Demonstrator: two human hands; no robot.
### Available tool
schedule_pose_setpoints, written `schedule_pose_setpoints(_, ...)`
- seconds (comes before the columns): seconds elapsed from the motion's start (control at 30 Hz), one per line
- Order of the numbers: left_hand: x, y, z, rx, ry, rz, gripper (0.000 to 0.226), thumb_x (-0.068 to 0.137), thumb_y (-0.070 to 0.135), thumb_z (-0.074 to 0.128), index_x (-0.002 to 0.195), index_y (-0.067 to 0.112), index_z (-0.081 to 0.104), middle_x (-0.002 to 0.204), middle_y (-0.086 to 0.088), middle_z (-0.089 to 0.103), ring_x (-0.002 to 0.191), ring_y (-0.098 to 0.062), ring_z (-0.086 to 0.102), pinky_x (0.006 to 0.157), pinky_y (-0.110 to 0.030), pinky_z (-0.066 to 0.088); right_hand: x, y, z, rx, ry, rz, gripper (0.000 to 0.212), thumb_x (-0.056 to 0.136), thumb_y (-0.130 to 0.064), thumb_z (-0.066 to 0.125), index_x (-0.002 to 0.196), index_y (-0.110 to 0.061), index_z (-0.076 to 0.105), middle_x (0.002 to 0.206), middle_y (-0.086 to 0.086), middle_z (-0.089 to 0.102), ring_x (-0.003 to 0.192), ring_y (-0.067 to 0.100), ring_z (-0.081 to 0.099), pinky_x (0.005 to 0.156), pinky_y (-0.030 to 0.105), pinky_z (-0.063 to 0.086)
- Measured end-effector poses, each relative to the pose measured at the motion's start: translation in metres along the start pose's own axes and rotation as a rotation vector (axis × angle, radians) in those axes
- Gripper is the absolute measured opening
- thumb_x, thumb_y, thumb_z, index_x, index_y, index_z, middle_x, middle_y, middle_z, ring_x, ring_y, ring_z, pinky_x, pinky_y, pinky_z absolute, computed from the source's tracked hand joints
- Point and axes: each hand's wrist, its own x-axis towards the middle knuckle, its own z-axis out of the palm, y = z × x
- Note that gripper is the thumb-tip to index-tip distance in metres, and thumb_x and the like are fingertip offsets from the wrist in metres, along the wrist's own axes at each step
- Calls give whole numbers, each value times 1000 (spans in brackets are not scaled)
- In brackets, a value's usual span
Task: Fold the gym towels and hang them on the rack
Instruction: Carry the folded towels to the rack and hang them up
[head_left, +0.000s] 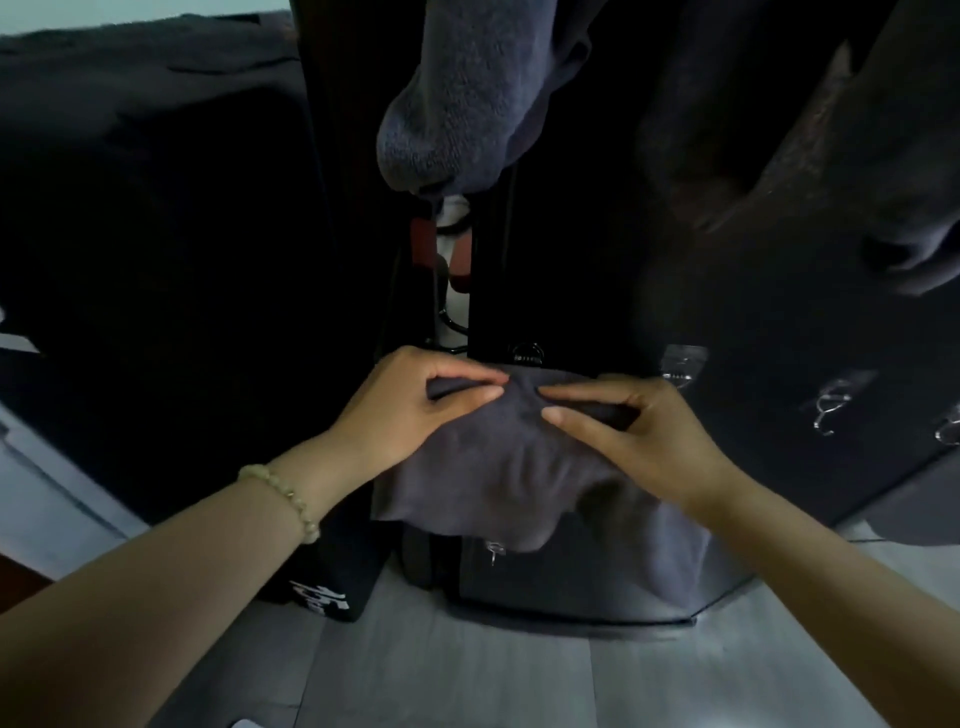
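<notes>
The towel (498, 457) hangs straight ahead, its top edge running side to side and the rest drooping down. Both hands sit on that edge, equally near. The left hand (410, 410) pinches a fold left of the middle, and the right hand (639, 431) pinches just right of it, the two nearly meeting. What carries the towel is hidden.

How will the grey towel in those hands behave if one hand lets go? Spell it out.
Likely floppy: the grey towel sags and creases between the left hand and right hand pinching its top edge. Probably light: fingertip pinches seem to carry it. The released side would probably drop.
</notes>
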Motion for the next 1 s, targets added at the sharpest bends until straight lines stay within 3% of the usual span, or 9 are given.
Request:
schedule_pose_setpoints(0.1, 12, -15, 12, 210, 66, 62, 25, 87, 32, 65, 111, 31, 70, 109, 17, 68, 105, 6, 59, 91, -5, 41, 9, 12, 10, -459, 92, -38, 57, 78, -75, 34, 114, -44, 66, 95, -20, 60, 90, 6, 62, 77, 23, 48)
schedule_pose_setpoints(0.3, 1, -48, 50, 305, 226, 51, 33, 91, 34, 59, 123, 33, 62, 109, 11, 59, 104, -4, 54, 88, -8, 38, 6, 33, 47, -333, 267, 93, 29, 91, -51, 49, 112, -42, 67, 99, -13, 56, 87, 12, 62, 67, 24, 42)
schedule_pose_setpoints(0.4, -9, -58, 66, 439, 329, 75, 41, 90, 45, 49, 127, 31, 59, 114, 3, 45, 104, -13, 44, 92, -23, 39, 2, 39, 63, -230, 371, 88, 30, 94, -48, 49, 112, -34, 69, 99, -7, 52, 91, 17, 57, 78, 35, 48)
schedule_pose_setpoints(0.47, -15, -58, 76, 553, 375, 63, 48, 89, 50, 44, 130, 28, 57, 116, 1, 38, 104, -16, 38, 92, -28, 36, -4, 42, 75, -386, 423, 42, 39, 93, -48, 45, 117, -27, 67, 111, 1, 51, 103, 22, 48, 90, 42, 44)
schedule_pose_setpoints(0.57, -17, -55, 84, 510, 371, 46, 50, 91, 49, 41, 132, 23, 54, 118, 4, 43, 106, -13, 42, 92, -25, 37, -13, 44, 86, -521, 458, -17, 45, 94, -46, 40, 123, -19, 63, 126, 9, 46, 115, 23, 37, 97, 36, 32)
schedule_pose_setpoints(0.67, -17, -54, 90, 111, 304, -31, 41, 96, 41, 47, 133, 23, 52, 124, 11, 53, 117, -2, 48, 100, -15, 38, -17, 47, 91, -309, 379, -3, 49, 95, -44, 37, 131, -17, 57, 135, 1, 46, 121, 14, 40, 102, 28, 33)
schedule_pose_setpoints(0.77, -16, -55, 95, -221, 244, -149, 31, 92, 39, 48, 122, 33, 53, 121, 11, 60, 116, -1, 54, 102, -25, 43, -20, 46, 91, 53, 308, 19, 44, 99, -38, 42, 136, -17, 51, 138, -11, 45, 127, -3, 41, 106, 14, 32)
schedule_pose_setpoints(0.9, -12, -49, 93, -394, 202, -216, 33, 87, 40, 52, 116, 25, 54, 108, 3, 65, 105, -5, 61, 90, -19, 47, -19, 39, 87, 487, 207, 119, 36, 95, -35, 48, 127, -21, 55, 118, -16, 62, 115, -3, 54, 95, 15, 43)
schedule_pose_setpoints(1.0, -19, -50, 89, -433, 205, -234, 34, 86, 36, 57, 113, 17, 58, 105, 0, 67, 100, -5, 63, 85, -16, 49, -17, 42, 80, 575, 156, 120, 31, 90, -33, 58, 118, -20, 59, 110, -9, 67, 108, 4, 61, 91, 19, 48)
